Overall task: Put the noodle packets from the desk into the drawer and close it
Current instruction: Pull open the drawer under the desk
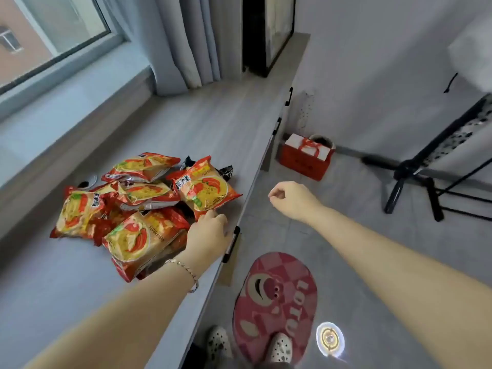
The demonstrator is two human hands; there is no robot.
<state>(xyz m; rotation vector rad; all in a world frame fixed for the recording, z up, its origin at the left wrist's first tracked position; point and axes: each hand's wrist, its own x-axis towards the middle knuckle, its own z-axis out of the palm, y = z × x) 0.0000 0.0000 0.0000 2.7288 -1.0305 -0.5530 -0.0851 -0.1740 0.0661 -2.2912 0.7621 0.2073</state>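
Your left hand (210, 233) is reaching in over the near edge of the desk (186, 134), palm down, fingers curled and lying close together. The fingertips are touching the lower corner of the nearest noodle packet (206, 189), but they're tucked under the back of the hand, so I cannot tell whether they're actually gripping it or only resting against it. A thin bracelet (186, 271) is sitting on that wrist.

The noodle packets (127, 206) are lying in a loose heap on the desk top, red and yellow wrappers overlapping, near the front edge and just left of your hand. A black drawer handle (232, 245) is showing on the desk front right below your left hand; the drawer front is looking flush with the desk.

Your right hand (288, 199) is hanging out over the floor, well apart from the desk, holding nothing. Its fingers are loosely curled, thumb and forefinger nearly meeting.

Down below, your slippered feet are standing by a round pink mat (277, 296), and a red bag (306, 158) is sitting against the wall.
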